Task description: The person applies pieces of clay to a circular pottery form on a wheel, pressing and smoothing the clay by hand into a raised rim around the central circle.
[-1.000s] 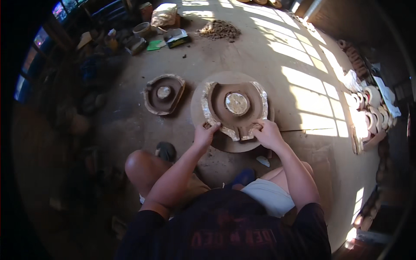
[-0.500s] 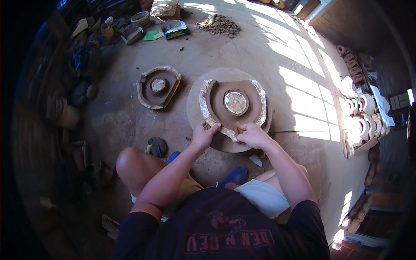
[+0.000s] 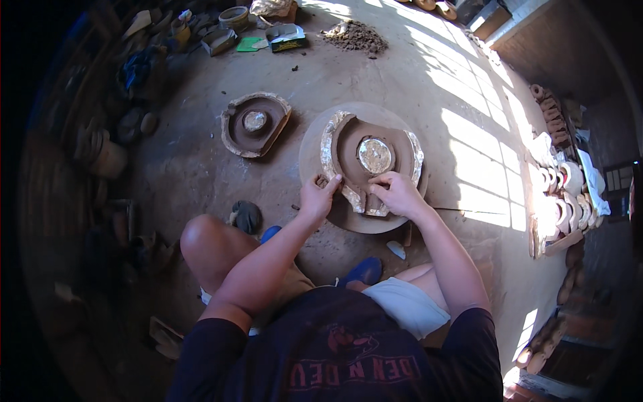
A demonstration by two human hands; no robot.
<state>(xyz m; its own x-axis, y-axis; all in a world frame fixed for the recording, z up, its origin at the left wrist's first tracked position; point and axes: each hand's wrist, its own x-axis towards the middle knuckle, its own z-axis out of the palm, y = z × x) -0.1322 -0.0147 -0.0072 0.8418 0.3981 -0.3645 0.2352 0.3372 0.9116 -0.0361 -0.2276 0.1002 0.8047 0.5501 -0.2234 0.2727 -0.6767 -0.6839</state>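
A horseshoe-shaped mould (image 3: 329, 146) with a whitish, crusted rim stands on a round board (image 3: 315, 114). Brown clay (image 3: 348, 147) lines its inside, around a raised white-topped round core (image 3: 376, 155). My left hand (image 3: 320, 196) grips the left section of the rim near its front, thumb on top and fingers on the outer side. That section's front end sits apart from a short rim piece (image 3: 376, 205) beside it. Over that piece, my right hand (image 3: 399, 194) reaches in with fingertips pinched at the clay near the core; what they hold is hidden.
A smaller similar mould (image 3: 233, 137) lies on the floor to the left. Dark cloth (image 3: 246, 218) and a pale shard (image 3: 396, 250) lie near my feet. Farther off are a heap of crumbled clay (image 3: 355, 37), a box (image 3: 286, 37) and stacked curved clay pieces (image 3: 573, 191) along the right.
The left rim section has shifted and a gap now shows at its front end. My right hand has moved from the rim's front end inward over the clay. The whole view has shifted slightly.
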